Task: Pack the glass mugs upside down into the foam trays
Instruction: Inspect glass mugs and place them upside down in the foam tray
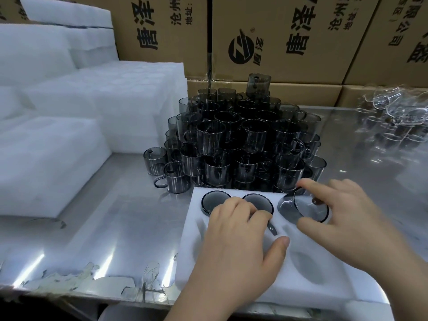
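A white foam tray (pixel 196 256) lies at the front of the steel table. Two smoky glass mugs sit upside down in its far row, one at the left (pixel 214 201) and one in the middle (pixel 260 201). A third mug (pixel 301 208) stands tilted, partly in the far right pocket. My right hand (pixel 352 225) grips this mug, thumb at its near rim and forefinger over its far side. My left hand (pixel 238 242) rests on the middle mug with its fingertips curled over the near edge by the handle. The near pockets hold nothing.
A tall pile of smoky glass mugs (pixel 245 140) stands right behind the tray. Stacks of white foam trays (pixel 51 158) fill the left side. Clear glassware (pixel 393 117) lies at the far right. Cardboard boxes (pixel 289 38) wall the back.
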